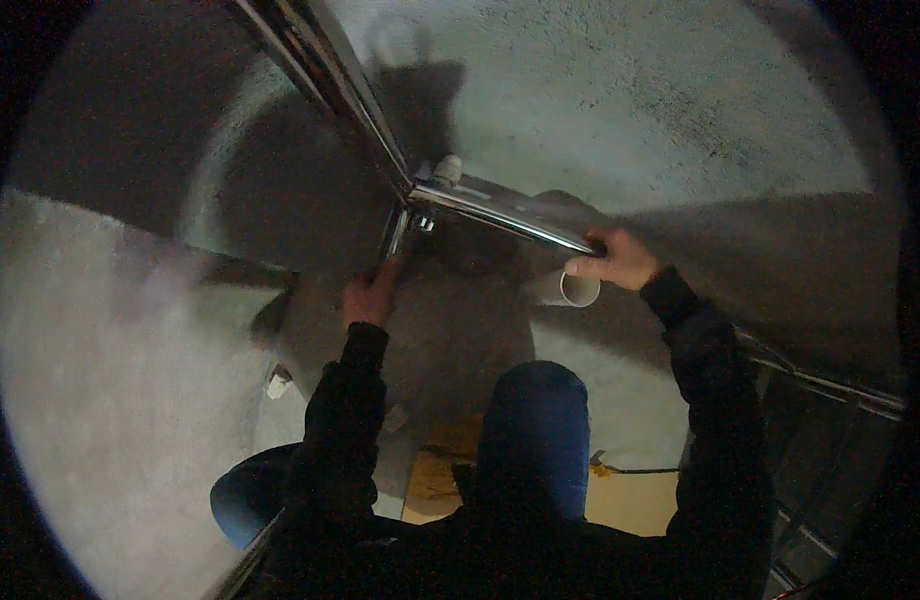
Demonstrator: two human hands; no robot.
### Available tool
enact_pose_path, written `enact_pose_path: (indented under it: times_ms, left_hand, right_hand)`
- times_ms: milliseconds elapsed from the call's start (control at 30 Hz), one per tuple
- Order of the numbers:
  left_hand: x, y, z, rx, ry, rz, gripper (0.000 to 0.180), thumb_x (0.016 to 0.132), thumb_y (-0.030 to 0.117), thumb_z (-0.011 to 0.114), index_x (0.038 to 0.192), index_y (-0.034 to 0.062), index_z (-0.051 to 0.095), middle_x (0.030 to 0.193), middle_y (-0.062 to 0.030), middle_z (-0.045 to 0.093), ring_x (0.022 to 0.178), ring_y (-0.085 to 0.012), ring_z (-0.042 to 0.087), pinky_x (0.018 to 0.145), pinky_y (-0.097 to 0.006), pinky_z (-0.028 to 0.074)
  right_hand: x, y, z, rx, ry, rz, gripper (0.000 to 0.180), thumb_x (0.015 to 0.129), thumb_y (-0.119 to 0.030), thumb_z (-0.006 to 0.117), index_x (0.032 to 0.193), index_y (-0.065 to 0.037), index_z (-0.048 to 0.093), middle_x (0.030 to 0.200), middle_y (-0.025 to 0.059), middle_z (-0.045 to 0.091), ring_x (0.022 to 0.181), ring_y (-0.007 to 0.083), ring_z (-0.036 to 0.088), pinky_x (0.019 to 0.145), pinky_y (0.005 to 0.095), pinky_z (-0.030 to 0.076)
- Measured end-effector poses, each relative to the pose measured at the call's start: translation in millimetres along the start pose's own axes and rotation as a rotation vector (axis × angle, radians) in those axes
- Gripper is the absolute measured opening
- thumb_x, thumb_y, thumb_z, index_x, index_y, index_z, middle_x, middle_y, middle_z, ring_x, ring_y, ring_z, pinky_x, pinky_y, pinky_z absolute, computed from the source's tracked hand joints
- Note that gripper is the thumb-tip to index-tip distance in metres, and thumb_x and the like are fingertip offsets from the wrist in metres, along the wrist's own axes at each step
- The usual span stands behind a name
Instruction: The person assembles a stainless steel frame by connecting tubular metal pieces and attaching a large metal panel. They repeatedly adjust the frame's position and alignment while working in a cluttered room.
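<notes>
Setting: a dim corner of rough grey plaster walls is seen from above, with the person's dark sleeves coming up from the lower edge.
Metal frame: shiny metal rails are joined at a corner bracket near the middle of the view; one long rail runs up and to the left from it, and a shorter rail runs down and to the right.
Right hand: the right hand is closed around the lower end of the shorter rail, with the thumb laid along its underside and the fingers wrapped over the top.
Left hand: the left hand is raised just below the corner bracket, against a short upright piece of metal; it is in shadow, and whether the fingers are closed on that piece or only resting on it cannot be told.
White pipe: the open end of a white pipe is seen just below the right hand, close to it but not held.
White fitting: a small pale cap is seated on top of the frame, just above the bracket.
Legs: a knee in blue trousers is seen between the two arms.
Floor: a patch of yellowish board lies below the knee, with a thin dark cable across it.
Wall piece: a small white object is seen on the left wall, well apart from both hands.
</notes>
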State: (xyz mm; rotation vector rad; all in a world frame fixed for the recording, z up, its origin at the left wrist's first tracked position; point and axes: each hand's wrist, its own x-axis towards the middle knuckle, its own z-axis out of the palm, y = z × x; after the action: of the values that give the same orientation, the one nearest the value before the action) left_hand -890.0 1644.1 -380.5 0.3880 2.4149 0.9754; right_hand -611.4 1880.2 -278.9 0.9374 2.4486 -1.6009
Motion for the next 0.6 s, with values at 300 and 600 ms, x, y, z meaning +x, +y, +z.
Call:
enact_pose_path:
  times_ms: [300, 600]
  left_hand:
    - [-0.7, 10.4, -22.0, -0.140, -0.059, 0.215, 0.061, 0.073, 0.053, 0.055, 0.100, -0.0013, 0.060, 0.077, -0.0157, 0.063, 0.072, -0.0254, 0.062, 0.068, -0.036, 0.044]
    - [-26.7, 4.1, -23.1, 0.119, 0.246, 0.348, 0.048, 0.078, 0.042, 0.056, 0.100, -0.0003, 0.057, 0.100, -0.0216, 0.055, 0.088, -0.0313, 0.054, 0.076, -0.041, 0.041]
  right_hand:
    - [-9.5, -21.2, 7.9, -0.603, 0.316, 0.053, 0.059, 0.067, -0.061, 0.058, 0.086, -0.005, 0.058, 0.074, 0.0174, 0.060, 0.071, 0.0341, 0.059, 0.063, 0.0422, 0.046]
    - [-19.9, -44.7, 16.0, -0.740, 0.328, -0.007, 0.065, 0.064, -0.064, 0.058, 0.088, -0.004, 0.056, 0.074, 0.0179, 0.060, 0.071, 0.0361, 0.059, 0.062, 0.0460, 0.045]
